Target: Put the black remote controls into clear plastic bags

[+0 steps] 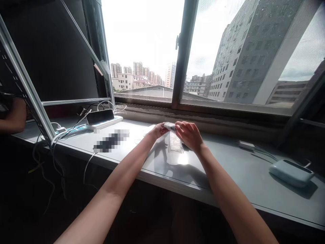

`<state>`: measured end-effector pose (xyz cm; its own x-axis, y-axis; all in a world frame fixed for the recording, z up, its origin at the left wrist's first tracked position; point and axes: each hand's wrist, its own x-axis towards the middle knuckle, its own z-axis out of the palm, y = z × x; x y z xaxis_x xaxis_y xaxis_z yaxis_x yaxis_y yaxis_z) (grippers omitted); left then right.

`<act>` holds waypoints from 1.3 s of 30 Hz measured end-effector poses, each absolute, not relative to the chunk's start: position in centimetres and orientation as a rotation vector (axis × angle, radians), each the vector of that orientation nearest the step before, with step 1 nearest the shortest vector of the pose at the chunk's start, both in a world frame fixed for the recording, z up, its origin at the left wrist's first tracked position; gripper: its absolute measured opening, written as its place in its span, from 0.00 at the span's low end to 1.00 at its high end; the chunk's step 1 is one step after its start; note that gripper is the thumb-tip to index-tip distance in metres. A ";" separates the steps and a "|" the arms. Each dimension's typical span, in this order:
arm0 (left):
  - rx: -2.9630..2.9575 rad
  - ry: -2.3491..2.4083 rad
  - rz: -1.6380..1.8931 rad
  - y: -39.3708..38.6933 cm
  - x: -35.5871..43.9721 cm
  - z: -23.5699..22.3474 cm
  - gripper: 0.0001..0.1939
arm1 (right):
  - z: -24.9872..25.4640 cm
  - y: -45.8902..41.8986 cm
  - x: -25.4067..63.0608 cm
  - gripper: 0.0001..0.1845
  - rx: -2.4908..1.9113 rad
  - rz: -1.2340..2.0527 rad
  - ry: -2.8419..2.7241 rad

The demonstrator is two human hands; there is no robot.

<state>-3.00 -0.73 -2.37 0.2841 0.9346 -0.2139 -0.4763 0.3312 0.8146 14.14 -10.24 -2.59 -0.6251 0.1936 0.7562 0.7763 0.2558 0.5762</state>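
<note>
Above the sunlit desk, my left hand (158, 130) pinches the left end of a small whitish packet (169, 125) that looks like crinkled clear plastic. My right hand (188, 133) has its fingers curled over the packet's right end. What is inside the packet cannot be made out. Just below and behind it, a flat clear plastic bag (175, 145) lies on the desk, partly covered by my right hand. Some pale, washed-out item (148, 130) is beside my left wrist, too bright to name.
A power strip (106, 122) with a phone (100, 117) leaning on it stands at the left, among cables. Nearby is a blurred-out dark object (109, 141). A blue-grey case (291, 173) and a white adapter (246, 145) lie right. Another person's arm (14, 117) shows far left.
</note>
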 end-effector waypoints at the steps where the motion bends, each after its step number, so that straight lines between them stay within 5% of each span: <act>1: 0.705 0.790 1.061 -0.8 -3.0 -2.3 0.14 | -2.6 -10.2 14.1 0.12 -0.858 -1.389 -1.977; 17: 0.617 0.815 1.231 1.7 -4.1 -3.4 0.19 | -3.2 -9.8 14.0 0.18 -0.802 -1.475 -1.984; 31: 0.235 0.812 1.492 2.6 -5.1 -3.6 0.25 | -2.8 -9.9 13.8 0.13 -0.907 -1.067 -1.640; 39: 0.457 0.634 1.303 -0.2 -3.4 -1.7 0.27 | -2.8 -10.1 13.7 0.14 -0.882 -0.859 -1.617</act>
<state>-3.42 -0.21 -1.72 0.1370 0.9755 -0.1721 -0.7372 0.2165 0.6400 13.75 -10.12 -2.80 -0.1731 0.1207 0.9775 0.8777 0.4693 0.0975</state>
